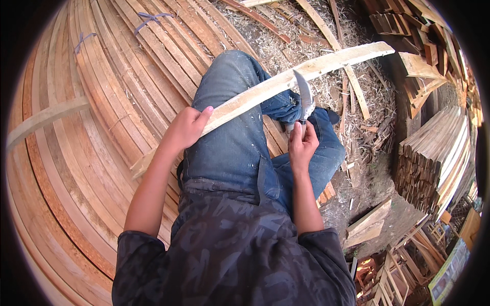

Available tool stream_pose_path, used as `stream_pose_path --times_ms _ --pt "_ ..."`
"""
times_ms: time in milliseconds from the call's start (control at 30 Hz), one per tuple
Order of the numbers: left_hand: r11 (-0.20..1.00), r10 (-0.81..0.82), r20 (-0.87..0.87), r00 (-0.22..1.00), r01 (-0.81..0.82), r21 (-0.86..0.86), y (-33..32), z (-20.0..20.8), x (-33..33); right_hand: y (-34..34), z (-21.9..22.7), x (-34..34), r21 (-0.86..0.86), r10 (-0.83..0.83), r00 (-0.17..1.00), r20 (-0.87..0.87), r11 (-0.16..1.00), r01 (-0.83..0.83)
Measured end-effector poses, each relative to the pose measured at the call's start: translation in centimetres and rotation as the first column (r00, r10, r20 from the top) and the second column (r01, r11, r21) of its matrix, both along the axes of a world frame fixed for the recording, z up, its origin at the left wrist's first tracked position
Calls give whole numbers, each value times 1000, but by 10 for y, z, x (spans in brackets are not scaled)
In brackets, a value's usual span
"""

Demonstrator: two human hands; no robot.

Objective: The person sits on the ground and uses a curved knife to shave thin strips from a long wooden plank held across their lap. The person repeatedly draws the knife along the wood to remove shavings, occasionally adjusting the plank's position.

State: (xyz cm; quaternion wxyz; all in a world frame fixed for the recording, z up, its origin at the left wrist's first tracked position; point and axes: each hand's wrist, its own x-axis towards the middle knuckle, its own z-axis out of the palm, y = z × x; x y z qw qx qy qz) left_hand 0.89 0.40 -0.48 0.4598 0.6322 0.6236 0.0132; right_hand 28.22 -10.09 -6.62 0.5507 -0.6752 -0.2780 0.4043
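Observation:
A long pale strip of wood [286,80] lies slantwise across my thighs, its far end reaching out to the upper right. My left hand [188,126] is wrapped round this strip near its lower left part, thumb on top. In my right hand [303,143] is a knife [305,94] with a curved, pointed blade, held by its handle with the blade up. The blade's tip overlaps the near edge of the strip in the picture; whether it touches the wood I cannot tell. Most of the handle is hidden by my fingers.
I sit on long stacked planks [102,168], some tied with a purple cord [148,19]. Wood shavings [265,41] and loose offcuts cover the ground ahead. On the right stands a bundle of thin slats [434,158], with a wood pile [423,30] beyond it.

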Motion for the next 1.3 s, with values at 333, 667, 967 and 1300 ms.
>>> stream_pose_path --times_ms 333,667,967,1300 --pt "999 31 21 999 -30 -26 -1 -5 -7 -13 33 29 -136 499 812 -302 821 -555" --pt "999 36 -11 999 -36 -5 -2 1 -1 -1 16 16 -101 205 939 -276 965 -240" --pt "1000 14 -33 999 -14 1 -2 4 4 2 16 16 -110 232 900 -370 950 -291" --pt "1000 11 -27 1000 -11 -3 0 4 0 -2 25 1 -111 382 848 -367 887 -447"
